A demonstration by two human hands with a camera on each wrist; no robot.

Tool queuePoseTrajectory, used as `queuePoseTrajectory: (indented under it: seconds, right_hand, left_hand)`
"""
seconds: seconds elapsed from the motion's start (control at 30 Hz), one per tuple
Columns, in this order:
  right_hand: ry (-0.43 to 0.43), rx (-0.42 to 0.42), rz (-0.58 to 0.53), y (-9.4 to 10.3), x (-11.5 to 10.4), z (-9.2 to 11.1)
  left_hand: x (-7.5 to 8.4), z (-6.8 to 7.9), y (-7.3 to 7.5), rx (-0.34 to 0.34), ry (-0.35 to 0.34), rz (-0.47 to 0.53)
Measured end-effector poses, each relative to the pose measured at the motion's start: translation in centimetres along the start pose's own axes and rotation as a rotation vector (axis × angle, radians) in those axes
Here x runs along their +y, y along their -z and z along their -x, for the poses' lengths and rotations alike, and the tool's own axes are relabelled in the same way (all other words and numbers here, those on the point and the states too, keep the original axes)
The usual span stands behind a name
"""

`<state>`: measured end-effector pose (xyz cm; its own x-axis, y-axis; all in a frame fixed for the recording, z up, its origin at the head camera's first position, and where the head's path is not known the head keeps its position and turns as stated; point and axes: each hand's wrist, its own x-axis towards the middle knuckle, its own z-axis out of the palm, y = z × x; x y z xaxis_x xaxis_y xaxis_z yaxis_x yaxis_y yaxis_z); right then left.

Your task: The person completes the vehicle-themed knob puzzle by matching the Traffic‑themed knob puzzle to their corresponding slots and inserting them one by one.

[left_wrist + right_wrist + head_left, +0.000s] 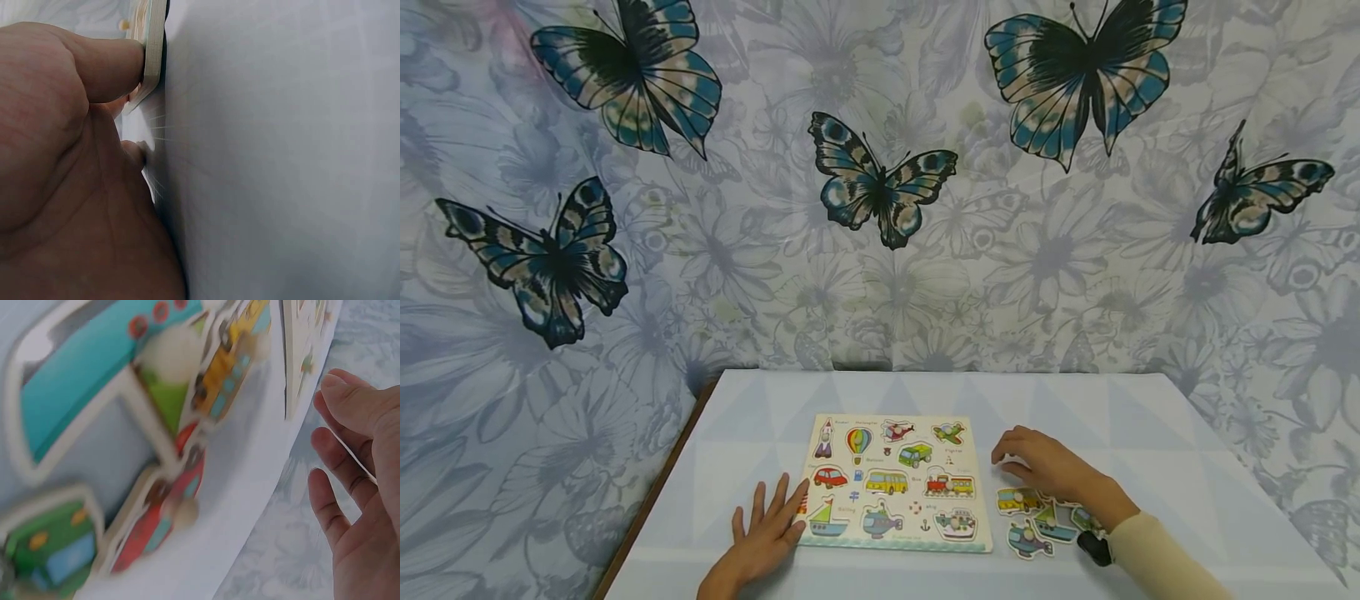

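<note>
A wooden puzzle board [880, 537] with vehicle pictures lies on the table. My left hand [763, 529] rests at its left edge with fingers spread, and in the left wrist view the thumb [112, 69] touches the board's side [153, 56]. Just past the right edge is my right hand [1048, 462], its fingers loosely bent and nothing between them. Below that hand lies a pile of knobbed puzzle pieces: a yellow bus [1017, 500], a sailboat [1054, 529] and a submarine [1028, 542]. The right wrist view also shows a red car [147, 531] and a green vehicle piece [59, 544].
The white table [760, 400] has a brown left edge [655, 483]. Behind it hangs a floral cloth [880, 308] printed with butterflies. A black wrist device [1094, 548] sits on the right wrist, near the pieces.
</note>
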<state>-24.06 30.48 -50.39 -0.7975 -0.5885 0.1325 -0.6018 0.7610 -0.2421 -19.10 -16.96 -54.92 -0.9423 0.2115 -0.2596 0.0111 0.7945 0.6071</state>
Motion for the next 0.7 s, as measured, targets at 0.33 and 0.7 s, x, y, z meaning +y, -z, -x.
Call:
queuePoseTrajectory:
  seconds: [0.33,0.7]
  right_hand:
    - [-0.052,-0.031,-0.019,1.1,2.1,2.6]
    - [-0.075,-0.058,-0.061,1.9,4.0,5.1]
  left_hand:
    - [-0.2,-0.2,-0.1,0.006,-0.007,0.011]
    - [-0.2,0.0,0.0,0.010,-0.027,0.027]
